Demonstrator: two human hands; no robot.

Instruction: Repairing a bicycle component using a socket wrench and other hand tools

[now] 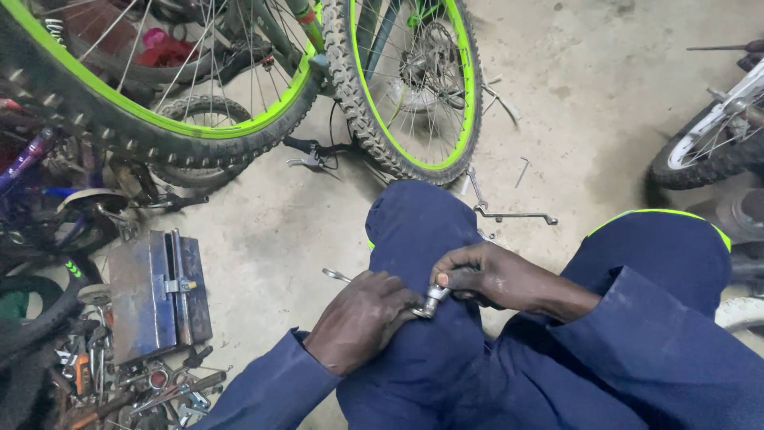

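**Small metal part braced on the knee**

The person's left hand (362,318) and right hand (485,275) meet over the left knee (414,231), fingers of both closed on a small silvery metal fitting (432,299), seemingly using the leg as a steady rest. A spanner (336,275) pokes out just left of the knee. Beyond the knee stand green-rimmed bicycle wheels (414,87); well left lies a blue toolbox (159,291) among scattered tools (151,390).

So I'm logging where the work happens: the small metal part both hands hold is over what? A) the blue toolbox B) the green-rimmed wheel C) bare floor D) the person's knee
D: both the left hand and right hand grip the metal part on the blue-clad knee.
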